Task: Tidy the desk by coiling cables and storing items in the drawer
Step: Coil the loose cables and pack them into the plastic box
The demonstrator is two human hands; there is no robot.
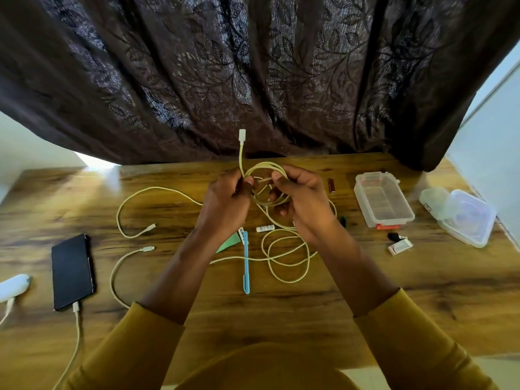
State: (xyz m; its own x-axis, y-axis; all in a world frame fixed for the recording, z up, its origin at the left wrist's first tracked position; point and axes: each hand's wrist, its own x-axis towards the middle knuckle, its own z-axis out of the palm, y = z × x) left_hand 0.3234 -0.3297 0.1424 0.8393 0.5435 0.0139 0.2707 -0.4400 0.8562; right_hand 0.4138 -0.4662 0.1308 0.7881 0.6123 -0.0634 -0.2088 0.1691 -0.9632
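Note:
A cream cable coil (266,167) is held above the wooden desk (394,291). My left hand (228,202) grips its left side, and the white plug end (242,135) sticks up from that hand. My right hand (302,202) pinches the coil's right side. More loose cream cable (287,254) lies looped on the desk under my hands. Another cable end (132,209) curves off at the left. A blue pen (246,266) lies near the middle.
A black phone (72,271) with a cable plugged in lies at the left, beside a white device (12,287). Clear plastic containers (384,202) (467,218) stand at the right. Small batteries (266,228), a red item (331,185) and a dark curtain (253,74) behind.

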